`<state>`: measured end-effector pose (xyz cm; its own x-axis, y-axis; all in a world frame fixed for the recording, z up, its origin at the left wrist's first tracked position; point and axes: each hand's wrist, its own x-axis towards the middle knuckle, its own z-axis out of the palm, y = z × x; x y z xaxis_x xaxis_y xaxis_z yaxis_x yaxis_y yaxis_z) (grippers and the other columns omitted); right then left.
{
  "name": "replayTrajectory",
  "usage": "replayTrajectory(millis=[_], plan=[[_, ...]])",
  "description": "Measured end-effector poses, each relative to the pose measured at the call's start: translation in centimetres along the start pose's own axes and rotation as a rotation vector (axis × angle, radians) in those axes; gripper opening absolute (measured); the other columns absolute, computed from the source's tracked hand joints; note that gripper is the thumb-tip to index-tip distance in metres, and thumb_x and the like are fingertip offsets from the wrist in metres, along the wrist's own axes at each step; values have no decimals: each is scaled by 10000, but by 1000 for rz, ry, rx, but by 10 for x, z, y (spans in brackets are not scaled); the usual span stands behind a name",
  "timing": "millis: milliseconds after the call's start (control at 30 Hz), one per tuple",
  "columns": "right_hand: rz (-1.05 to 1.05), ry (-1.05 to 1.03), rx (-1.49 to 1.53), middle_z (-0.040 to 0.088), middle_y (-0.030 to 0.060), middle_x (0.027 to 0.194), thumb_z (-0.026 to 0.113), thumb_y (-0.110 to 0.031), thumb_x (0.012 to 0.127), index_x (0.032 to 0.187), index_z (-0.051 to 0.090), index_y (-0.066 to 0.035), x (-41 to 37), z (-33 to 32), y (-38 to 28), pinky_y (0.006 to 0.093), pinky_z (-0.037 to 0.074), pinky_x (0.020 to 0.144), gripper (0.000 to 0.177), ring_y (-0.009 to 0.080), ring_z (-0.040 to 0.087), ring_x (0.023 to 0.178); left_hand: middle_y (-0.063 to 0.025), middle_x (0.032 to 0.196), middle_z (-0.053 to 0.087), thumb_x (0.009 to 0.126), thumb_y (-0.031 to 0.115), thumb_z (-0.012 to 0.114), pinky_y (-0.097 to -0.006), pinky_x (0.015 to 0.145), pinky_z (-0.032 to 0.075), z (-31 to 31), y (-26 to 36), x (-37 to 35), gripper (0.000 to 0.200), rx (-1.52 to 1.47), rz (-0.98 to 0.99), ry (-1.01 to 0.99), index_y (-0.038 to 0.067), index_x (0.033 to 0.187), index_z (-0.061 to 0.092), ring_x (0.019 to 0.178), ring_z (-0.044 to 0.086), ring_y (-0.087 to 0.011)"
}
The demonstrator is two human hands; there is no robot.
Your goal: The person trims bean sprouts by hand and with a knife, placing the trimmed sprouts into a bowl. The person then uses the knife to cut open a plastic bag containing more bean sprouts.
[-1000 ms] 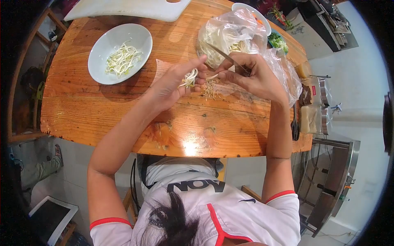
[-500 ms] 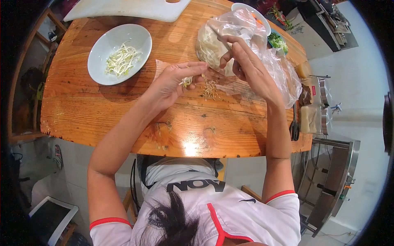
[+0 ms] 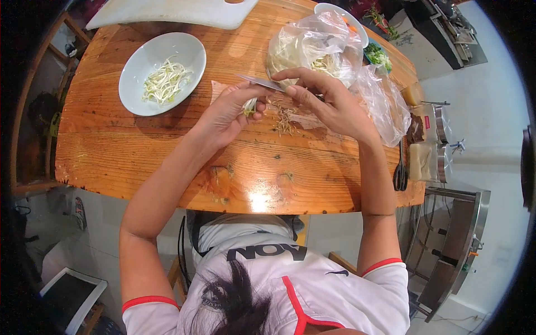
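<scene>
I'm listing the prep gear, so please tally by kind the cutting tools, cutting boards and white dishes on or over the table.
Knife: 1, in the right hand
Scissors: 1 pair
Cutting board: 1
White dishes: 2, one with bean sprouts, one with orange pieces
Total: 5

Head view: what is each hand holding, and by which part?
Right hand: thin silver metal blade, by its right end. Left hand: white, yellow-green-tipped sprouts, cupped inside; exact grip hidden.
</scene>
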<state>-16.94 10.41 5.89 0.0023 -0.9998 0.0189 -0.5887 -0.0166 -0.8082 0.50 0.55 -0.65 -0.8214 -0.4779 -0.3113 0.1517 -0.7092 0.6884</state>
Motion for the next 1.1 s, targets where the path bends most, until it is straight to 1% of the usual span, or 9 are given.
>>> replayTrajectory(millis=[100, 167, 367, 467, 567, 600, 700, 967, 1100], plan=[[-52, 22, 10, 640, 112, 856, 565, -276, 911, 1122, 596, -38, 1, 2, 6, 315, 470, 702, 320, 153, 577, 748, 46, 819, 555, 820, 125, 643, -192, 603, 404, 3, 1, -3, 156, 47, 0, 8, 88, 964, 596, 696, 492, -40], [-109, 40, 14, 633, 104, 830, 563, -268, 913, 1116, 597, -36, 2, 4, 12, 310, 464, 675, 310, 145, 557, 711, 46, 811, 552, 817, 122, 646, -190, 596, 404, 4, 1, -3, 141, 45, 2, 7, 88, 946, 600, 693, 492, -39], [33, -46, 60, 595, 60, 757, 549, -245, 921, 1120, 594, -44, 1, 1, 5, 273, 428, 574, 286, 99, 496, 639, 44, 790, 551, 816, 114, 647, -186, 573, 404, 4, 0, -3, 112, 51, 19, -3, 77, 915, 612, 677, 490, -40], [-30, -47, 117, 556, 30, 713, 543, -243, 927, 1112, 591, -44, 2, 3, 7, 256, 402, 533, 276, 73, 467, 615, 39, 771, 561, 817, 115, 649, -189, 576, 404, 4, 0, -3, 101, 79, 29, 4, 70, 905, 628, 663, 487, -41], [6, -103, 128, 532, 13, 698, 534, -240, 934, 1103, 581, -40, 1, 0, 8, 244, 388, 514, 266, 62, 449, 598, 32, 754, 575, 820, 118, 650, -196, 588, 403, 4, 1, -2, 84, 120, 31, -17, 75, 892, 645, 653, 486, -43], [-3, -102, 131, 526, 10, 695, 532, -241, 936, 1104, 576, -40, 1, 0, 7, 239, 385, 513, 266, 59, 446, 598, 29, 748, 579, 822, 120, 650, -199, 593, 402, 4, 1, -2, 79, 135, 32, -29, 78, 888, 651, 651, 487, -44], [-23, -104, 131, 516, 2, 690, 526, -243, 941, 1106, 565, -39, 1, 0, 6, 231, 382, 512, 265, 52, 443, 600, 21, 762, 592, 838, 106, 627, -166, 534, 433, 5, 2, -2, 45, 168, 48, -16, 82, 868, 603, 629, 529, -34], [54, -163, 98, 562, 29, 750, 529, -245, 940, 1089, 563, -34, -1, -7, -7, 242, 415, 552, 260, 68, 476, 635, 38, 761, 579, 835, 139, 633, -159, 536, 432, 4, 2, -2, 53, 237, 61, -6, 96, 850, 605, 644, 519, -22], [24, -127, 93, 573, 43, 778, 537, -254, 936, 1064, 571, -27, 0, -5, -4, 252, 432, 588, 264, 79, 495, 674, 47, 766, 570, 828, 130, 636, -158, 546, 433, 3, 2, -2, 61, 217, 14, -13, 102, 873, 606, 657, 513, -20]])
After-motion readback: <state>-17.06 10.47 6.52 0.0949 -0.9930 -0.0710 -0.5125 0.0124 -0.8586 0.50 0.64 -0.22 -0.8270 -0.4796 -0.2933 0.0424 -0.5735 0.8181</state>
